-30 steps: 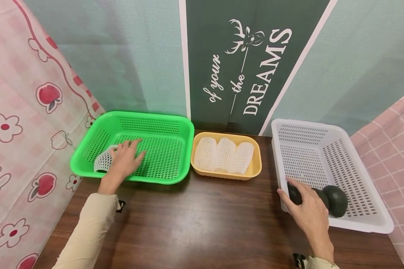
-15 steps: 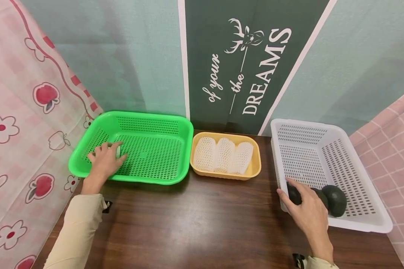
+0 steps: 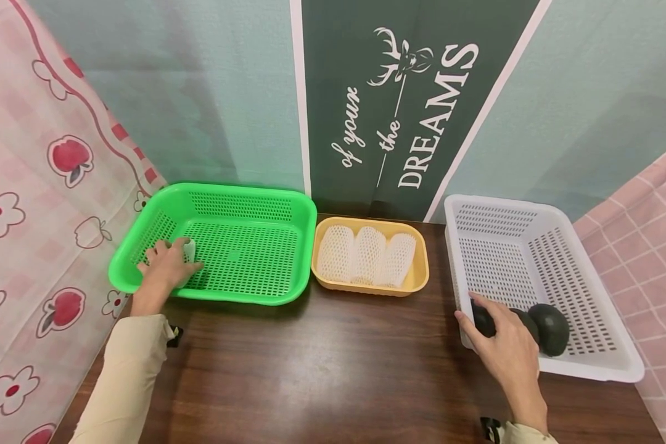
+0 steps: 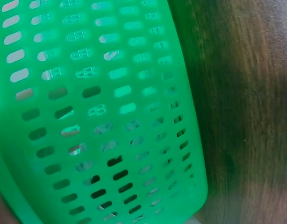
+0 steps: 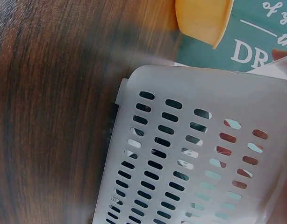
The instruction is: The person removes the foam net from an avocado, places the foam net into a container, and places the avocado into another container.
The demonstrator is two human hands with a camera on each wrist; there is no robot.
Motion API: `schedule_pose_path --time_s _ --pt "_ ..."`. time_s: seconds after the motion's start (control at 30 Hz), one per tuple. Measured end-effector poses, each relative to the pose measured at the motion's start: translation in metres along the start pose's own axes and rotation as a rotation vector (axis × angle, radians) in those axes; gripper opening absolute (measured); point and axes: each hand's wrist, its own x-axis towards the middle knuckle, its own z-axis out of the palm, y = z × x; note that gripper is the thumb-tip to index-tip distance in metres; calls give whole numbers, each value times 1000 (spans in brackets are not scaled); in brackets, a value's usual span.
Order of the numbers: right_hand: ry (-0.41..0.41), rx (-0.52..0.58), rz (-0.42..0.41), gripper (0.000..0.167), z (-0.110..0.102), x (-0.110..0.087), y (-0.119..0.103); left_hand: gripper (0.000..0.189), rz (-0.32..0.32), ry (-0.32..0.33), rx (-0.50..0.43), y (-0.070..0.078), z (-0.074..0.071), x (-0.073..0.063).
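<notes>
In the head view my left hand (image 3: 166, 266) reaches into the left end of the green basket (image 3: 266, 299). Its fingers curve over a dark avocado in a white foam net (image 3: 189, 250); only a strip of the net shows beside the index finger. On the right, my right hand (image 3: 507, 342) holds a dark green avocado (image 3: 483, 319) inside the white basket (image 3: 602, 373), thumb by the left wall. Beside it lie another avocado (image 3: 550, 330) and one mostly covered by the hand. In the wrist views the basket walls hide most of both hands.
Between the baskets stands a yellow tray (image 3: 416, 280) with three white foam nets (image 3: 369, 254) lying side by side. All rest on a brown wooden table (image 3: 333, 370). A printed cloth (image 3: 244, 92) hangs close behind the containers, and patterned cloths flank the table.
My left hand has moved left within the green basket, from beside the netted avocado to over it, and covers most of it now. The right hand stays in place on its avocado.
</notes>
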Motion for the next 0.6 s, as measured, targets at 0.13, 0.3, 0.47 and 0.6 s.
schedule_pose_path --time_s 0.13,0.3,0.47,0.6 --pt "-2 -12 2 57 0 0 0 75 -11 -44 -2 -1 -1 2" --pt "-4 -19 6 56 0 0 0 76 -1 -79 9 -4 -5 5" --pt "-5 -16 4 56 2 0 0 82 8 -99 20 -11 -8 8" --pt "-3 -15 9 56 2 0 0 87 -5 -128 13 -13 -8 9"
